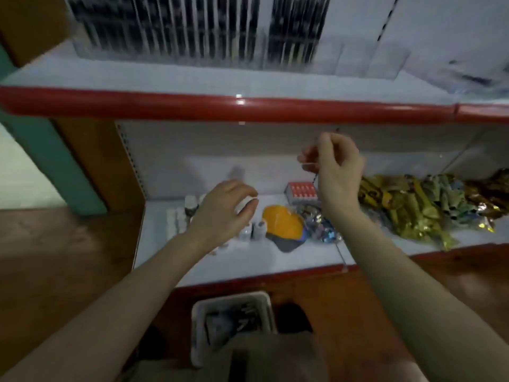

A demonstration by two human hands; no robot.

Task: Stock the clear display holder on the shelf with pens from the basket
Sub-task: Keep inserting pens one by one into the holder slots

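The clear display holder (192,31) stands on the upper shelf, its slots filled with several dark upright pens. My right hand (334,166) is raised below the red shelf edge and pinches a thin pen (315,178) that points roughly upright. My left hand (227,206) hovers over the lower shelf with loosely curled fingers and holds nothing. A white basket (197,323) with several dark pens sits on the floor below, partly hidden by my knee.
A red shelf edge (248,107) runs across between hands and holder. The lower shelf (248,260) carries small bottles (254,230), an orange pouch (282,221), a red box (301,192) and gold foil packets (413,205). A wooden floor lies at left.
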